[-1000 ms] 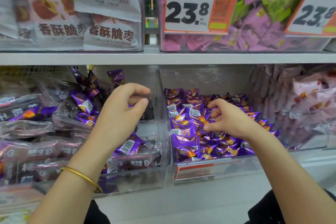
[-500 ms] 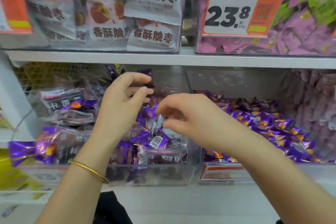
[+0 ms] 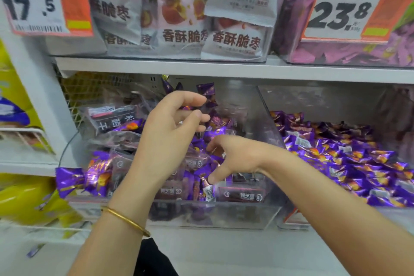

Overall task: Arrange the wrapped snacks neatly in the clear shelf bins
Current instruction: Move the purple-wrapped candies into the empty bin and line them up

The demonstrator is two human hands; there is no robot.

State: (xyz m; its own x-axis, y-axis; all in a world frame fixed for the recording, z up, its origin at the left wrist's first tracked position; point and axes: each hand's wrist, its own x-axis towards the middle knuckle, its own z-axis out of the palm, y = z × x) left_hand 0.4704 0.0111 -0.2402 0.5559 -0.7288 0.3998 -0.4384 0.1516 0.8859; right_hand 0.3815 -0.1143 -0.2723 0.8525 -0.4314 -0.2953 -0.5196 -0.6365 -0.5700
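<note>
Finds purple wrapped snacks (image 3: 215, 134) jumbled with dark packets (image 3: 242, 192) inside the clear bin (image 3: 224, 217). Reaches into that bin with the right hand (image 3: 235, 157), fingers spread and curved, thumb touching one snack, nothing pinched. Holds the left hand (image 3: 168, 134) above the bin, fingers loosely curled, nothing visibly gripped. Shows a second bin (image 3: 324, 101) of purple snacks just right of it.
</note>
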